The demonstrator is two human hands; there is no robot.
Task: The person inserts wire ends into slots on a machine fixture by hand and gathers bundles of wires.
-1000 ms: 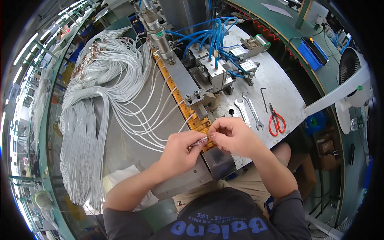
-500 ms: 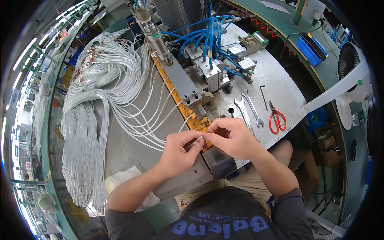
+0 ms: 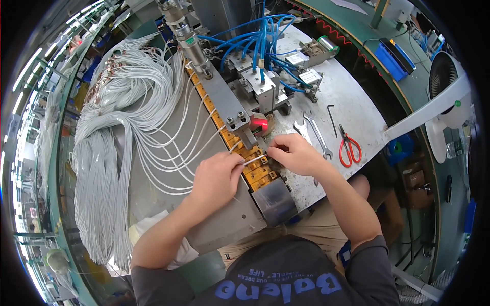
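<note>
My left hand (image 3: 217,176) pinches a thin white cable (image 3: 253,160) between thumb and fingertips, close to the cable's end. At that end, my right hand (image 3: 297,155) has its thumb and forefinger closed on the tip; the tip itself is mostly hidden. Both hands are over the near part of a row of orange-yellow fixture blocks (image 3: 261,174). Several other white cables run from the row leftward into a large bundle of white cables (image 3: 104,188). Just beyond my fingers is the machine's steel head (image 3: 247,136), with a red glow beside it.
Two wrenches (image 3: 317,135), a hex key (image 3: 332,120) and red-handled scissors (image 3: 349,148) lie on the metal plate to the right. Pneumatic cylinders with blue hoses (image 3: 261,41) stand at the back. A white fan (image 3: 449,86) is at far right; a dark metal block (image 3: 275,201) ends the row.
My hands have drawn slightly apart, exposing more of the cable, which now lies above the fixture blocks. A red light has come on at the machine head. The whole view has shifted slightly.
</note>
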